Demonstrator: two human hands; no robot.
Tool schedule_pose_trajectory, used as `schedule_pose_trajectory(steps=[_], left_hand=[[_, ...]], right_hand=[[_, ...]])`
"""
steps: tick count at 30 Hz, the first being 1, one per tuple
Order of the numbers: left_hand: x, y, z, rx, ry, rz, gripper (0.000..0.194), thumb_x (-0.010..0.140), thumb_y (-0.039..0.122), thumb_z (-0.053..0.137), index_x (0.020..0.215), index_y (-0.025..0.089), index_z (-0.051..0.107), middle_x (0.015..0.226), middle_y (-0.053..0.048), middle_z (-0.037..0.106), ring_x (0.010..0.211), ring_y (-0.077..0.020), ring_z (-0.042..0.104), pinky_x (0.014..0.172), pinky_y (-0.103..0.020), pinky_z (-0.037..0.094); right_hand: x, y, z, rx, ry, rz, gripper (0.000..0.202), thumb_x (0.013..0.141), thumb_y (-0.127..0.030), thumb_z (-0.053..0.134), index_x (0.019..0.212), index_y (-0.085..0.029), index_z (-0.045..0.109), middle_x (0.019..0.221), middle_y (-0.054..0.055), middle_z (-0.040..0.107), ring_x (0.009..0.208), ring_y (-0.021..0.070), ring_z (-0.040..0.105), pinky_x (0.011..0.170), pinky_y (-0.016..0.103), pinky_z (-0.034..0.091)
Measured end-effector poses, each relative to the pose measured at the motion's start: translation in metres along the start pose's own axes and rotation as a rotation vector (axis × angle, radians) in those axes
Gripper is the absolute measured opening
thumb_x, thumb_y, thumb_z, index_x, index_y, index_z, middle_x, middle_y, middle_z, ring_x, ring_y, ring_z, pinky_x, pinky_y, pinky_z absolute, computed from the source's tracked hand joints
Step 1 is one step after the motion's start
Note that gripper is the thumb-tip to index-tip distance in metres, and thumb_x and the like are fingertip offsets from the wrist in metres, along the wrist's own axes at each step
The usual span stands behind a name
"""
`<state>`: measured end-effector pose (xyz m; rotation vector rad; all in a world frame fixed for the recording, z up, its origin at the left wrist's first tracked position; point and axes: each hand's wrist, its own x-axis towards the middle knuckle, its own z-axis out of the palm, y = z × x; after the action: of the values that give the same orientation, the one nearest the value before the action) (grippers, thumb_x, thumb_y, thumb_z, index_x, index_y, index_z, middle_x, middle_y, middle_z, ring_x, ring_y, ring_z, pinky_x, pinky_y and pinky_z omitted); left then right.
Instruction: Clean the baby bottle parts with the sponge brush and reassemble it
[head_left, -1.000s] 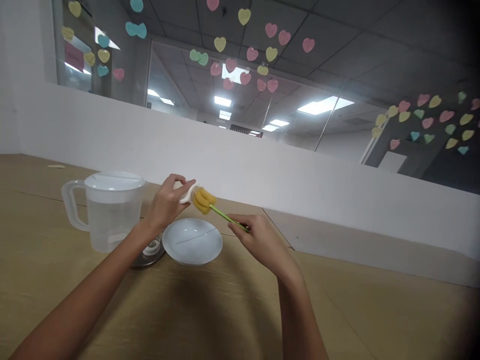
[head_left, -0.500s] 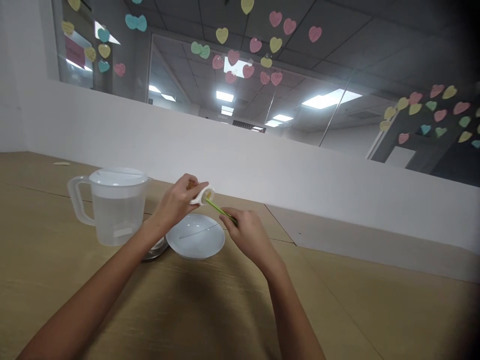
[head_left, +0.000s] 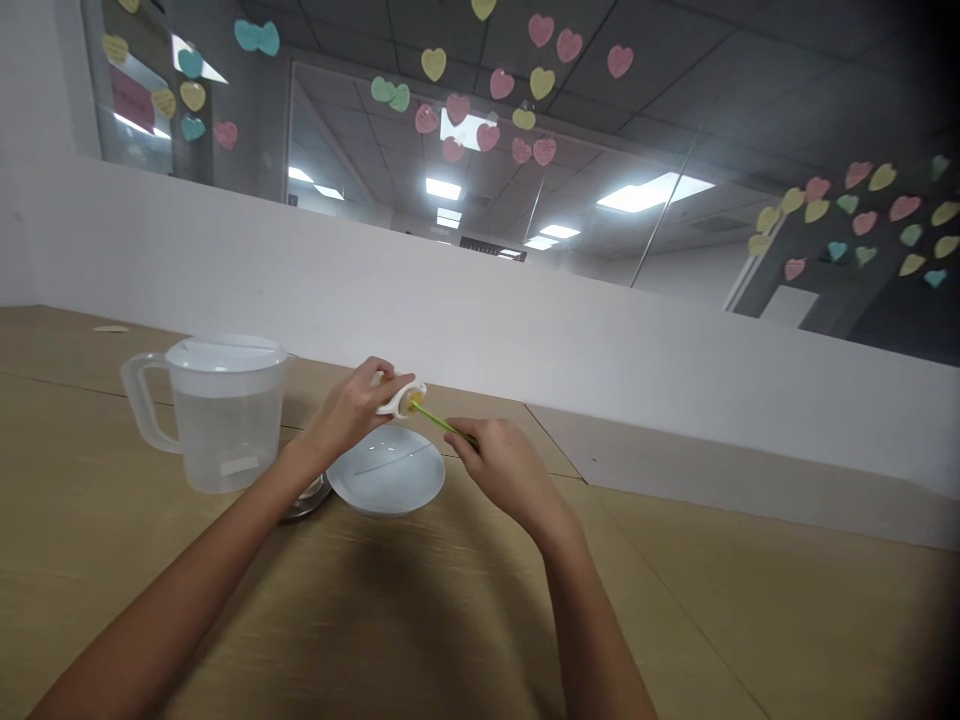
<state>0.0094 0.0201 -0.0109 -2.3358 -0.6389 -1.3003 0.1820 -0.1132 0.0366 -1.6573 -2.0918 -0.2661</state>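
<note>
Above a white bowl (head_left: 386,480), my left hand (head_left: 354,408) holds a small container with a white rim (head_left: 396,402), tilted with its mouth toward the right. Something yellow-orange shows inside the mouth. My right hand (head_left: 504,468) pinches a thin green stick (head_left: 436,418), whose far tip is at the container's mouth. A thin line, perhaps a stick or a reflection, crosses the bowl. Behind my left forearm, a round metal-edged object (head_left: 307,503) is mostly hidden.
A clear lidded pitcher (head_left: 229,430) with a handle stands left of the bowl on the wooden table (head_left: 337,620). A small flat pale piece (head_left: 111,329) lies at the back left. Behind runs a white wall (head_left: 450,320) under a window with heart-shaped notes.
The view has shifted slightly, so the table objects appear a little farther left. The container has turned or tilted slightly, and the green stick's tip remains at its mouth.
</note>
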Motion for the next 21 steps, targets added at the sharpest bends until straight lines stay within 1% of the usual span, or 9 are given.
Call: schedule_pose_trajectory(steps=[4,7,9,11,13,15,17,19,21], left_hand=[[-0.006,-0.013,0.005,0.051,-0.048,-0.075,0.050,0.073,0.011,0.064,0.119,0.025,0.052,0.109,-0.008,0.049,0.084,-0.0166,0.057,0.071,-0.027,0.049],[-0.010,-0.020,0.011,0.143,-0.052,-0.031,0.044,0.075,0.007,0.058,0.116,0.024,0.055,0.106,-0.010,0.051,0.089,-0.0202,0.054,0.075,-0.032,0.048],[-0.013,-0.024,0.015,0.199,-0.101,0.017,0.042,0.076,0.003,0.053,0.113,0.022,0.058,0.102,-0.010,0.052,0.092,-0.0228,0.052,0.079,-0.036,0.046],[-0.015,-0.027,0.018,0.206,-0.172,0.018,0.042,0.075,0.002,0.053,0.112,0.022,0.059,0.100,-0.010,0.052,0.093,-0.0239,0.051,0.082,-0.038,0.044],[-0.016,-0.027,0.019,0.129,-0.224,-0.075,0.040,0.073,0.009,0.059,0.111,0.021,0.060,0.102,-0.009,0.051,0.091,-0.0230,0.053,0.082,-0.036,0.044],[-0.013,-0.024,0.019,-0.018,-0.239,-0.239,0.040,0.071,0.023,0.066,0.111,0.021,0.060,0.103,-0.008,0.051,0.088,-0.0211,0.055,0.079,-0.033,0.046],[-0.009,-0.017,0.017,-0.171,-0.243,-0.385,0.046,0.068,0.039,0.068,0.109,0.020,0.062,0.099,-0.006,0.053,0.088,-0.0206,0.056,0.079,-0.031,0.047],[-0.003,-0.008,0.012,-0.281,-0.243,-0.460,0.052,0.066,0.048,0.067,0.109,0.020,0.062,0.099,-0.006,0.056,0.096,-0.0227,0.055,0.086,-0.032,0.045],[0.003,0.002,0.004,-0.372,-0.252,-0.495,0.061,0.066,0.051,0.065,0.117,0.020,0.057,0.109,-0.007,0.057,0.105,-0.0244,0.052,0.092,-0.033,0.041]], right_hand=[[-0.005,0.005,-0.009,0.022,-0.031,0.013,0.029,0.088,-0.018,0.043,0.060,-0.018,0.047,0.052,-0.005,0.041,0.049,0.0089,0.033,0.048,0.023,0.019],[-0.011,0.011,-0.019,0.030,-0.103,0.042,0.029,0.086,-0.018,0.045,0.057,-0.018,0.047,0.051,-0.005,0.042,0.049,0.0090,0.034,0.048,0.023,0.020],[-0.016,0.017,-0.028,0.048,-0.200,0.077,0.029,0.085,-0.019,0.046,0.056,-0.017,0.050,0.050,-0.004,0.044,0.048,0.0094,0.037,0.047,0.023,0.022],[-0.019,0.027,-0.034,0.093,-0.287,0.135,0.026,0.086,-0.022,0.045,0.062,-0.018,0.055,0.050,-0.003,0.049,0.048,0.0102,0.043,0.046,0.022,0.025],[-0.017,0.040,-0.033,0.137,-0.314,0.213,0.021,0.087,-0.025,0.044,0.075,-0.017,0.059,0.053,-0.002,0.055,0.048,0.0106,0.047,0.046,0.021,0.029],[-0.008,0.054,-0.021,0.133,-0.310,0.310,0.020,0.089,-0.026,0.042,0.086,-0.016,0.059,0.056,0.000,0.059,0.046,0.0106,0.049,0.047,0.021,0.032],[0.005,0.067,-0.001,0.043,-0.329,0.418,0.022,0.090,-0.024,0.039,0.093,-0.013,0.057,0.062,0.003,0.063,0.047,0.0110,0.053,0.049,0.021,0.035],[0.017,0.077,0.024,-0.081,-0.406,0.498,0.024,0.090,-0.020,0.038,0.099,-0.010,0.057,0.071,0.009,0.066,0.052,0.0137,0.058,0.053,0.023,0.039],[0.026,0.084,0.049,-0.121,-0.456,0.528,0.024,0.087,-0.017,0.043,0.101,-0.006,0.058,0.075,0.014,0.067,0.058,0.0183,0.063,0.057,0.026,0.042]])
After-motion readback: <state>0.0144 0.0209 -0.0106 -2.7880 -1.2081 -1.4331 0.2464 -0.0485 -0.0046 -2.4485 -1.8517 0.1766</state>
